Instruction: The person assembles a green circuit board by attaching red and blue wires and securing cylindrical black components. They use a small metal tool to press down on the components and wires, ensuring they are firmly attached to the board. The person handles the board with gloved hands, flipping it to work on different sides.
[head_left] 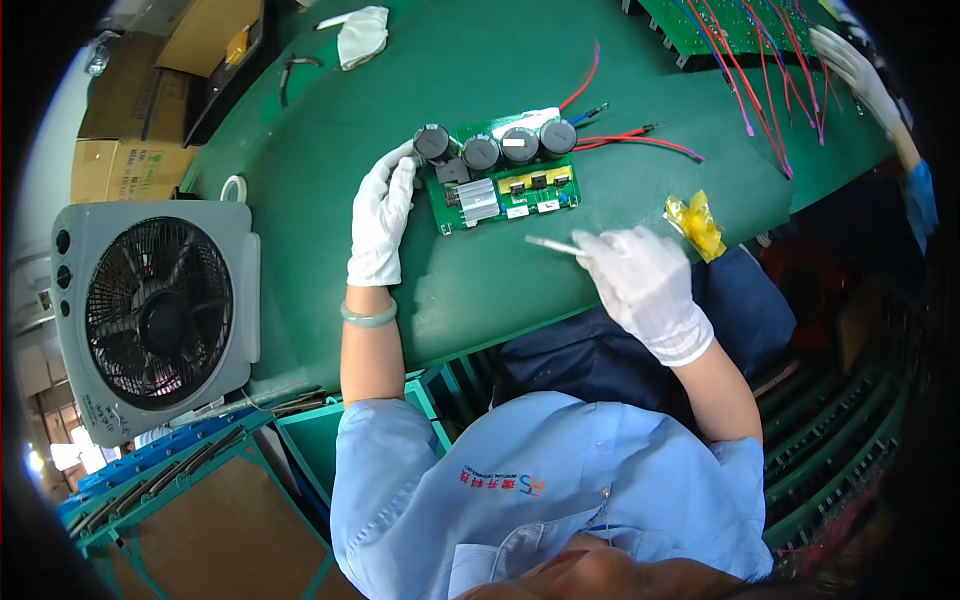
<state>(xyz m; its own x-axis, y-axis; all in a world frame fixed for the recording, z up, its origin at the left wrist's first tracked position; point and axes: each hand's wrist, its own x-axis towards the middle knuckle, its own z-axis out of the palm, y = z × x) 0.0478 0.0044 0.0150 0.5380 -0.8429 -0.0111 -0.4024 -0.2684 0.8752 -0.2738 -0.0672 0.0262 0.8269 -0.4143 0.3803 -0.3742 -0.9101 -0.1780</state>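
A green circuit board (pixel 515 200) lies on the green table mat. It carries black round capacitors (pixel 481 153) along its far side and a silver finned heat sink (pixel 478 200). Red and blue wires (pixel 625 141) run off its right side. My left hand (pixel 380 220), in a white glove, grips the board's left edge by the end capacitor. My right hand (pixel 648 292), also gloved, is closed round a slim white pen-like tool (pixel 553 245). The tool's tip points left, just short of the board's near edge and apart from it; its exact kind does not show.
Crumpled yellow film (pixel 696 226) lies right of my right hand. A grey box fan (pixel 160 310) stands at the left, cardboard boxes (pixel 130 170) behind it. Pliers (pixel 294 78) and a white cloth item (pixel 362 38) lie far left. Another person's gloved hand (pixel 858 75) is near wired boards (pixel 690 30).
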